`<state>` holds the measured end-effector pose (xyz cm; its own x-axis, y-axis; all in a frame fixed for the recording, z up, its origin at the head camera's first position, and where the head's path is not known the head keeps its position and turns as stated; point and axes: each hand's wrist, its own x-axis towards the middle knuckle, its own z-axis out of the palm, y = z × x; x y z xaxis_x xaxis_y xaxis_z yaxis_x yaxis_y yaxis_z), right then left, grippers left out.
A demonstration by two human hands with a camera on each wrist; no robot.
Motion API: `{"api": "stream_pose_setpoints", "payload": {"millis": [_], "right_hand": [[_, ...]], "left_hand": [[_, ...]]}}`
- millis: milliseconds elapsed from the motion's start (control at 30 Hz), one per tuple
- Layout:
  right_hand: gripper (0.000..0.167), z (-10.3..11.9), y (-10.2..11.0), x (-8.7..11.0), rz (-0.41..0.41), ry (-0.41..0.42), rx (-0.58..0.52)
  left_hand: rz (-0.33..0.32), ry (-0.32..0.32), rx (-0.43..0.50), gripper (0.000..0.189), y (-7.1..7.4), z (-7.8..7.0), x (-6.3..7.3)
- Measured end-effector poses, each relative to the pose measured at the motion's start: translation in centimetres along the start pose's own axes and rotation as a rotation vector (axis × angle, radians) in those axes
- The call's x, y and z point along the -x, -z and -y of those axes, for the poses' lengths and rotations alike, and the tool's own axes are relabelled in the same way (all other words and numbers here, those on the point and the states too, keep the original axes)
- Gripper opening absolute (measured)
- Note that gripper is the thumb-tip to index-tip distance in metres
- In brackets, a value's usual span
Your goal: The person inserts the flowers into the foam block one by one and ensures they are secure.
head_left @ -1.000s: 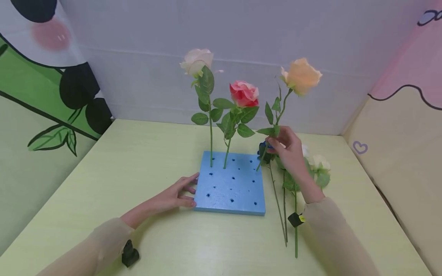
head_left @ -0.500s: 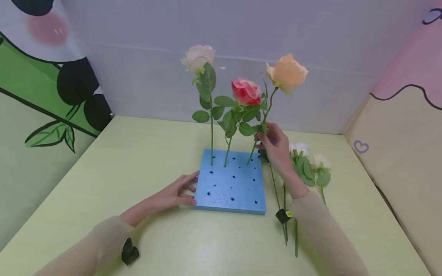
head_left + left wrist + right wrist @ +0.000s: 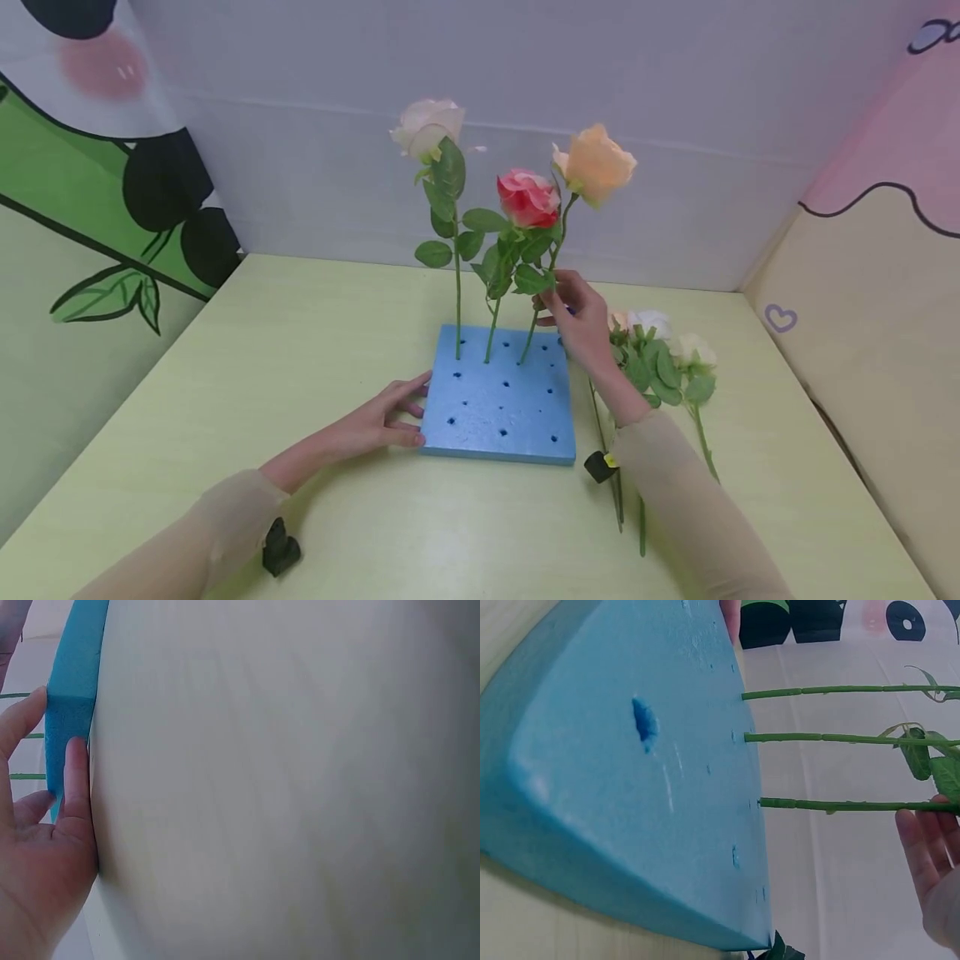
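Observation:
My right hand [image 3: 577,321] pinches the stem of a peach rose [image 3: 597,165], whose lower end overlaps the blue foam board [image 3: 480,429] in the head view. In the right wrist view the end of that stem [image 3: 840,805] is right at the board's surface, beside two other upright stems. A pale pink rose [image 3: 429,129] and a red-pink rose [image 3: 528,200] stand in the board to its left. My left hand [image 3: 378,425] rests against the board's left edge with fingers spread; the left wrist view shows its fingers along the foam side [image 3: 75,660].
Several more roses lie on the table right of the board, white [image 3: 651,323] and cream [image 3: 693,352] blooms among them, stems toward me. Small holes dot the board. A grey-white cloth wall [image 3: 330,183] stands behind the table, with printed panels either side.
My right hand has carried the peach rose leftward, and its stem end has moved from the board's right edge to nearer the red-pink rose. The left hand has stayed at the board.

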<state>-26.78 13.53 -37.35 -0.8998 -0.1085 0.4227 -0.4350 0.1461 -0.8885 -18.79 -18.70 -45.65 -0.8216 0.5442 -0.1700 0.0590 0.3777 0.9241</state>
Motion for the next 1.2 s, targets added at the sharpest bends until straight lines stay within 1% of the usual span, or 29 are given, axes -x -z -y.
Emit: {"api": "stream_pose_setpoints", "payload": {"millis": [167,300,533,633,700,933,1033,1200], "right_hand": [[0.029,-0.2,-0.4,-0.3,0.018,-0.019,0.035],[0.029,0.0,-0.6,-0.3,0.024,-0.026,0.041],[0.029,2.7,-0.6,0.3,0.020,-0.027,0.067],[0.029,2.8,-0.6,0.5,0.025,-0.037,0.064],[0.029,2.6,-0.7,0.6,0.027,-0.036,0.070],[0.028,-0.2,-0.5,-0.1,0.010,-0.006,0.062],[0.027,-0.4,-0.4,-0.1,0.018,0.012,0.084],[0.028,-0.3,-0.5,0.0,0.023,0.014,0.082]], "left_hand": [[0.004,-0.001,0.009,0.091,0.0,0.0,0.0],[0.003,0.000,0.003,0.091,-0.1,0.1,0.1],[-0.003,0.003,-0.007,0.090,0.1,-0.1,0.0],[-0.005,0.009,-0.010,0.090,0.0,-0.2,0.1],[-0.003,0.014,-0.011,0.090,0.0,-0.3,0.1],[-0.005,0.016,-0.029,0.089,-0.3,-0.4,0.2],[-0.003,0.015,-0.023,0.089,-0.3,-0.4,0.2],[-0.007,0.011,-0.012,0.090,-0.1,-0.3,0.3]]}}
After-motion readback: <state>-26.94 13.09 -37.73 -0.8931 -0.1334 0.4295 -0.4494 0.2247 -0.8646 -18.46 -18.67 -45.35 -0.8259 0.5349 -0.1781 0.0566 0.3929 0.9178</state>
